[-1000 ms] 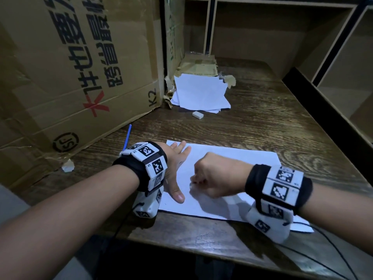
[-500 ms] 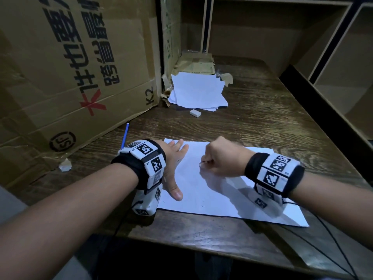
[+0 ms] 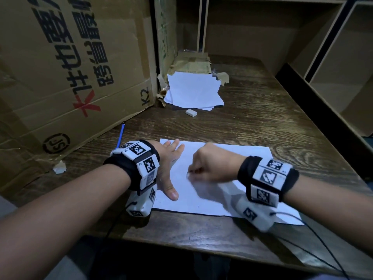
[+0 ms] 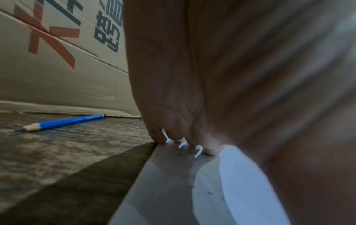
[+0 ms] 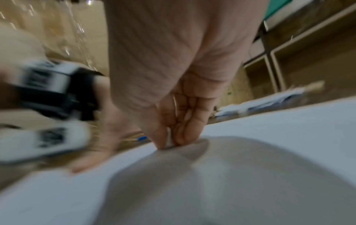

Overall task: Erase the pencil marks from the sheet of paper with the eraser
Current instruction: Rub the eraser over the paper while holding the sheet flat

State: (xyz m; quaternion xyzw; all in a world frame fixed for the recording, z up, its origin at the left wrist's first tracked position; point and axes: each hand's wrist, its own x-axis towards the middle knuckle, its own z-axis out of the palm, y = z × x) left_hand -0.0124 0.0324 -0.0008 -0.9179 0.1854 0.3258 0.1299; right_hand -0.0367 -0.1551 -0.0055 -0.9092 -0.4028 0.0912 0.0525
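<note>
A white sheet of paper (image 3: 238, 158) lies on the dark wooden desk (image 3: 262, 118) in front of me. My left hand (image 3: 168, 168) rests flat on the sheet's left edge, its fingertips (image 4: 180, 139) pressing the paper (image 4: 240, 182) down. My right hand (image 3: 210, 166) is curled over the sheet's middle. In the right wrist view its thumb and fingers pinch a small white eraser (image 5: 169, 140) whose tip touches the paper (image 5: 279, 144). A few faint marks (image 3: 198, 206) show near the sheet's front edge.
A second white eraser (image 3: 191, 113) lies beyond the sheet, before a stack of white paper (image 3: 193, 90). A blue pencil (image 3: 120, 135) lies left, by a big cardboard box (image 3: 70, 77). Shelving (image 3: 333, 67) lines the right side. Cables (image 3: 323, 245) trail off the wristbands.
My right hand moved away across the sheet with the eraser, then came back towards me and to the left. The left hand has stayed pressed on the sheet's edge.
</note>
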